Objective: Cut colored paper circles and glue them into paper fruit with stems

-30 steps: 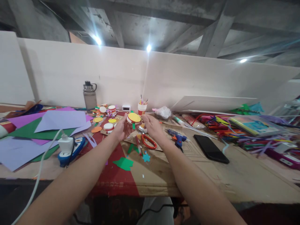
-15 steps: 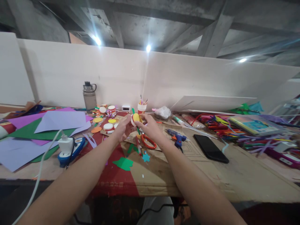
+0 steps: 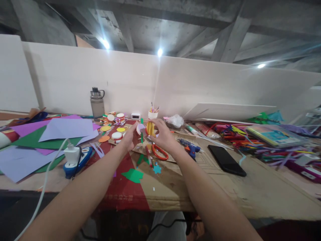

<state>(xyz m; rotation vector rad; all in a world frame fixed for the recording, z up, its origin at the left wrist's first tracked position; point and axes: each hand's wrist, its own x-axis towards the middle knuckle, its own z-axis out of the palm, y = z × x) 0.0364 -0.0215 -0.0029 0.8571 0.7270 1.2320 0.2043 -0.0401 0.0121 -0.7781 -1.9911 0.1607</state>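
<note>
My left hand (image 3: pixel 129 140) is closed at the edge of a pale round disc (image 3: pixel 140 129), with a green paper strip (image 3: pixel 141 137) running upright across it. Just to its right, my right hand (image 3: pixel 162 134) pinches a yellow round piece (image 3: pixel 150 128) that shows a red edge. A narrow gap separates the two pieces, both held above the table. Below them lie red-handled scissors (image 3: pixel 159 152), a blue paper star (image 3: pixel 157 168) and a green paper scrap (image 3: pixel 132 175). Left of my hands sits a white drum-like round with a red band (image 3: pixel 116 136).
A blue glue gun (image 3: pixel 191 149) and a black phone (image 3: pixel 227 160) lie to the right. Coloured paper sheets (image 3: pixel 66 130) and a blue power strip (image 3: pixel 79 163) with a white cable occupy the left. A water bottle (image 3: pixel 97 103) and a brush cup (image 3: pixel 152 115) stand behind.
The yellow piece, earlier against the white round, is now apart from it in my right hand. The pale disc with the green strip has come into view in my left.
</note>
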